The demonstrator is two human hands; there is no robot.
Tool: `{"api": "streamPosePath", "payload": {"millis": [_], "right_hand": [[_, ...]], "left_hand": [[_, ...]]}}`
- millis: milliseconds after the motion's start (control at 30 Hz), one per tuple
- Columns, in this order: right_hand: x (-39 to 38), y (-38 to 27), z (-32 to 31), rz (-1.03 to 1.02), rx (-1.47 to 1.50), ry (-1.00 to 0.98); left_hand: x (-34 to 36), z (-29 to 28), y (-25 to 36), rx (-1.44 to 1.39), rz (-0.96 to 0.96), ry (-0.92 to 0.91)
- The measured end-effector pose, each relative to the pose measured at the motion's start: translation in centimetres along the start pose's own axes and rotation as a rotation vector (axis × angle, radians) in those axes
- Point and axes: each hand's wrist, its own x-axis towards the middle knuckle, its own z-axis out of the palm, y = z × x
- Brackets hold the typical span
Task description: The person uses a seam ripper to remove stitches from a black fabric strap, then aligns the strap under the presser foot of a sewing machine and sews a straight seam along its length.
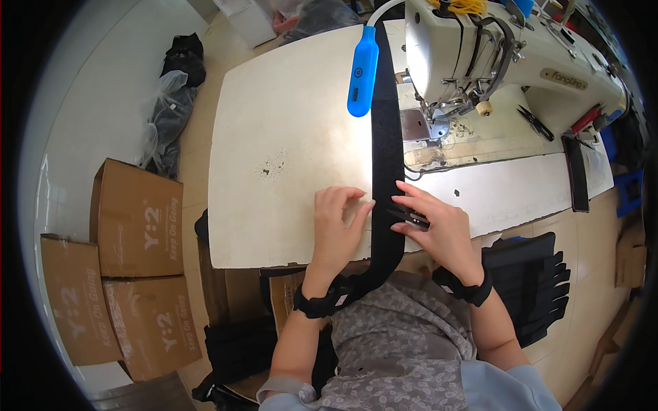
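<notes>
A long black fabric strip runs down the white table from beside the sewing machine and over the front edge toward my lap. My left hand is at the strip's left edge, fingers curled and thumb tip against or very near the edge. Whatever lies in that pinch is too small to make out. On the strip's other side, my right hand holds black thread snips, their tips pointing left over the strip. Its index finger reaches forward near the strip's right edge.
The sewing machine stands at the back right, with a blue lamp hanging beside it. Another pair of snips lies on the machine bed. A short black strip hangs over the table's right edge. Cardboard boxes are stacked at left.
</notes>
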Motion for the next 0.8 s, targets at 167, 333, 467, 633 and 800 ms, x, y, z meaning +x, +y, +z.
{"api": "streamPosePath", "payload": {"millis": [167, 333, 467, 633, 800], "right_hand": [[0.1, 0.1, 0.0, -0.001, 0.002, -0.001], [0.1, 0.0, -0.1, 0.004, 0.002, -0.004], [0.0, 0.0, -0.1, 0.003, 0.001, 0.003], [0.0, -0.1, -0.2, 0.000, 0.001, 0.000], [0.2, -0.9, -0.4, -0.003, 0.005, 0.004]], "left_hand": [[0.8, 0.9, -0.1, -0.024, 0.088, -0.054], [0.3, 0.7, -0.1, -0.110, 0.084, -0.118], [0.3, -0.2, 0.1, -0.294, -0.023, -0.272], [0.8, -1.3, -1.3, -0.096, -0.152, -0.210], [-1.1, -1.1, 0.3, 0.266, 0.150, -0.223]]}}
